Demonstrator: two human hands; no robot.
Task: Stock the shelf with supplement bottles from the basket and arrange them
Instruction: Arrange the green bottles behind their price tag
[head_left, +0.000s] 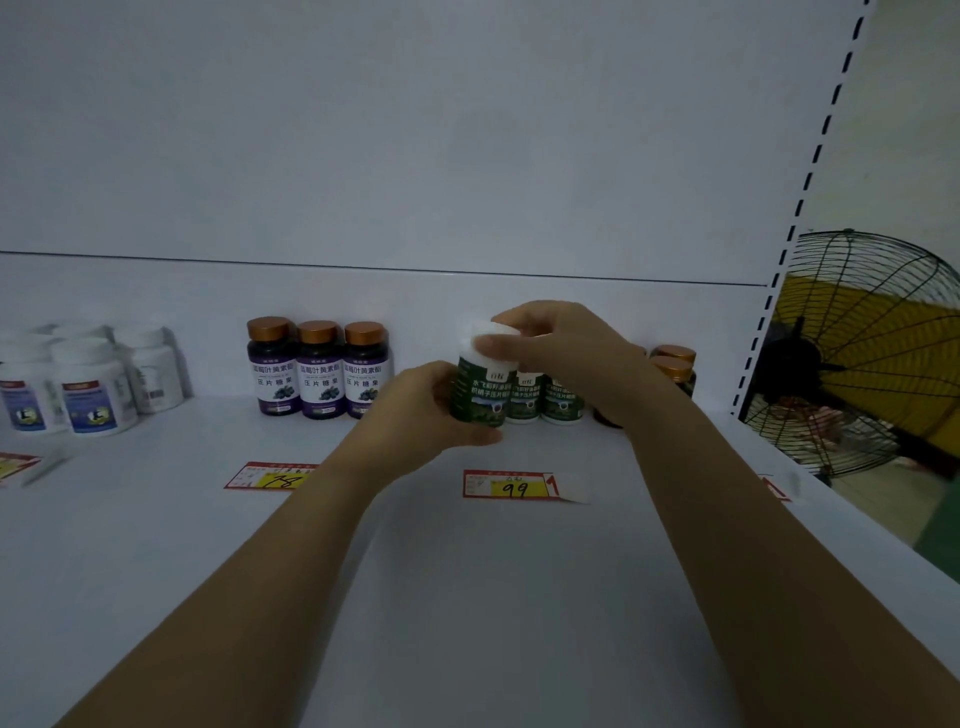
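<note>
A green supplement bottle (480, 392) with a white cap is held upright just above the white shelf (415, 571). My left hand (415, 415) grips its lower body from the left. My right hand (561, 343) clasps its cap from above. Right behind it stand two more green bottles (543, 397) in a row, partly hidden by my right hand. Three purple bottles (319, 371) with copper caps stand to the left. Several white bottles (88, 379) stand at the far left. Dark bottles (675, 364) with copper caps show behind my right wrist. The basket is out of view.
Price tags lie on the shelf: one reading 78 (270, 475), one reading 99 (519, 486), and others at the far left (15, 465) and right (776, 488). A slotted upright (810, 171) bounds the shelf's right end, with a black wire fan (872, 358) beyond it.
</note>
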